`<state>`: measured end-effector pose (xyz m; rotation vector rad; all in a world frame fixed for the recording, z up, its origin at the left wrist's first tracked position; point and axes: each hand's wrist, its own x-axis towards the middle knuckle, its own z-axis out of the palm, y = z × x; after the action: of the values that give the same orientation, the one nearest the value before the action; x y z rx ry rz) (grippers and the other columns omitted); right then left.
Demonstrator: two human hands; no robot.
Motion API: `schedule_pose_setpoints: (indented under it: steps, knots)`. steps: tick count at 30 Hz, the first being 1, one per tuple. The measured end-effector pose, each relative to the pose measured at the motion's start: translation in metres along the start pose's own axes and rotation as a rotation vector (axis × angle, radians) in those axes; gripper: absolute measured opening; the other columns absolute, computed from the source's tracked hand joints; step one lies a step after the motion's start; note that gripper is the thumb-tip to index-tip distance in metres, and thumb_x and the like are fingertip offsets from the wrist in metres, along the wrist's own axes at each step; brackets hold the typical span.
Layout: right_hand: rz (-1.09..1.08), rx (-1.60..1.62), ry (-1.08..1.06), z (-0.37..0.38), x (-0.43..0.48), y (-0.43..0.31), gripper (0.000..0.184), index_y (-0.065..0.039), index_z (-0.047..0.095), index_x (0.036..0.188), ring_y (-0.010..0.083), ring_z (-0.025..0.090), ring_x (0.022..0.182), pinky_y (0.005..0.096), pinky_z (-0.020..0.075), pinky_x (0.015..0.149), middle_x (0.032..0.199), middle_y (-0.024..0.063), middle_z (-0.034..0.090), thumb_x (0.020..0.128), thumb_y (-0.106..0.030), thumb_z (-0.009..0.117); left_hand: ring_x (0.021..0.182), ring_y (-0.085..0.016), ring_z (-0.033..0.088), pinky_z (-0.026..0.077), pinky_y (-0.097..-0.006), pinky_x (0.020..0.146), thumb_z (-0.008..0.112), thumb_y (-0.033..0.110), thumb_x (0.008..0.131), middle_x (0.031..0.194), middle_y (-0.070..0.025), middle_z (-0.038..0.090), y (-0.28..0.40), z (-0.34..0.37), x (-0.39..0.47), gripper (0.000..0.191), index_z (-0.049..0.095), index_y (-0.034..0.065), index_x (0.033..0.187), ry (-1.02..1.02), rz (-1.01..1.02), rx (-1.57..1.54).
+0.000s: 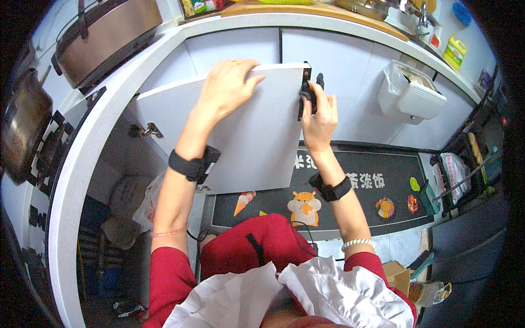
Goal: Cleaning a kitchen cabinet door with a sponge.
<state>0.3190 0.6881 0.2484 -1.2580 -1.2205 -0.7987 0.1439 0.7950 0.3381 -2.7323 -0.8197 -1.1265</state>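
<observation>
A white cabinet door [246, 139] stands swung out in front of me. My left hand [229, 88] lies over its top edge, fingertips out of sight behind the panel and thumb on the near face. At the door's free edge, my right hand [321, 115] pinches a crumpled black cloth [313, 92]. That cloth lies against the black edge strip [306, 74], partly hidden by my fingers. A metal hinge [151, 130] shows at the door's other side.
An open cabinet with a plastic bag [147, 205] inside lies left. Above run the white countertop edge [246, 19] and a steel pan [110, 37]. A hanging white bin [410, 92] projects from the cabinet fronts at right. A dark printed mat [266, 213] covers the floor.
</observation>
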Motion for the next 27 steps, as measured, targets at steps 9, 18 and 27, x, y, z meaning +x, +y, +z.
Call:
schedule_pose_setpoints:
  steps: [9, 18, 27]
  knots:
    - [0.109, 0.021, 0.076, 0.004, -0.009, -0.002, 0.023, -0.005, 0.060, 0.093, 0.0261, 0.053, 0.071, 0.0367, 0.0453, 0.066, 0.080, 0.0073, 0.060, 0.073, 0.006, 0.065, 0.090, -0.033, 0.064, 0.049, -0.0391, 0.081, 0.070, 0.034, 0.075, 0.096, -0.0134, 0.068, 0.048, 0.043, 0.024, 0.035, 0.070, 0.0090, 0.099, 0.118, 0.014, -0.142]
    - [0.121, 0.084, 0.052, 0.005, -0.003, -0.002, 0.024, -0.004, 0.060, 0.093, 0.0279, 0.053, 0.071, 0.0381, 0.0451, 0.067, 0.083, 0.0076, 0.060, 0.072, 0.006, 0.066, 0.086, -0.033, 0.065, 0.049, -0.0393, 0.077, 0.074, 0.039, 0.070, 0.092, -0.0152, 0.069, 0.041, 0.051, 0.026, 0.039, 0.071, 0.0057, 0.090, 0.206, -0.017, -0.181]
    - [0.120, 0.110, 0.063, 0.008, -0.005, 0.005, 0.024, -0.004, 0.061, 0.095, 0.0281, 0.056, 0.073, 0.0378, 0.0469, 0.069, 0.088, 0.0086, 0.063, 0.073, 0.006, 0.066, 0.084, -0.032, 0.064, 0.045, -0.0406, 0.076, 0.073, 0.038, 0.071, 0.089, -0.0147, 0.068, 0.048, 0.056, 0.026, 0.036, 0.068, 0.0055, 0.085, 0.277, -0.011, -0.121]
